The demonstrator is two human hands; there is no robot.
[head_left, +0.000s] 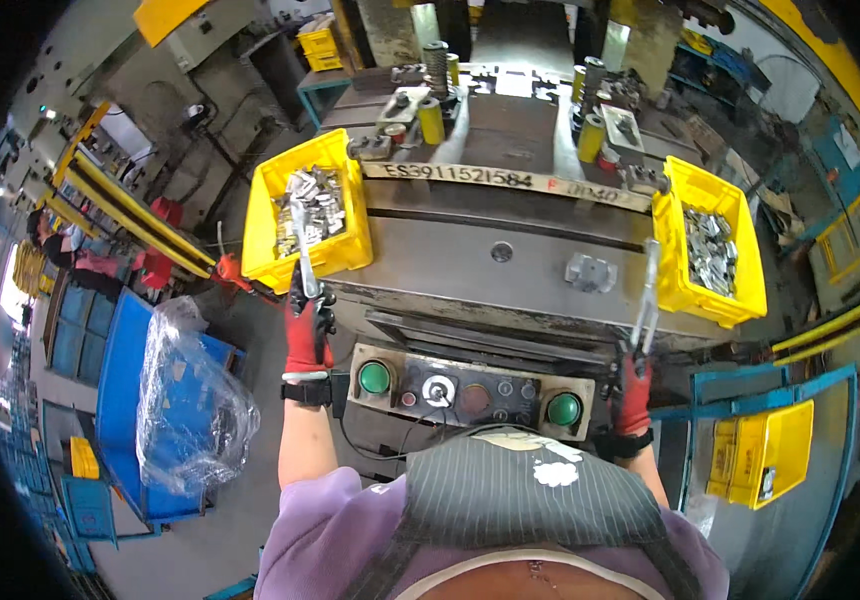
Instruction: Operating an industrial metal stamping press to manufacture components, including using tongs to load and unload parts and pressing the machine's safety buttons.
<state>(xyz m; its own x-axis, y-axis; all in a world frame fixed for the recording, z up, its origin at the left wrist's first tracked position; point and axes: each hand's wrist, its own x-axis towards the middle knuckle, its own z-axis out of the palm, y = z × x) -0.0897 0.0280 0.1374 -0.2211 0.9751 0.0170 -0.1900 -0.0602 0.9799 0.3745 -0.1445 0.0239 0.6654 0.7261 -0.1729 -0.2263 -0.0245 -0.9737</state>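
Observation:
Both hands wear red gloves with black fingers. My left hand [307,330] is closed round silver metal tongs [304,255]. Their tips reach over the left yellow bin [355,240], which holds a heap of small metal parts [322,200]; whether they grip one is unclear. Closed as well, my right hand [632,385] grips a second pair of tongs [645,305], pointing away from me. Those tips lie beside the right yellow bin [685,290], filled with similar metal parts [712,255]. Between the bins stretches the steel press bed [430,255].
A control panel [495,400] with a left green button [374,377] and a right green button [564,408] sits before me. Clear plastic [190,410] drapes a blue cart [120,400] at left. Another yellow bin [790,450] stands lower right. Far left, another person [65,245] is visible.

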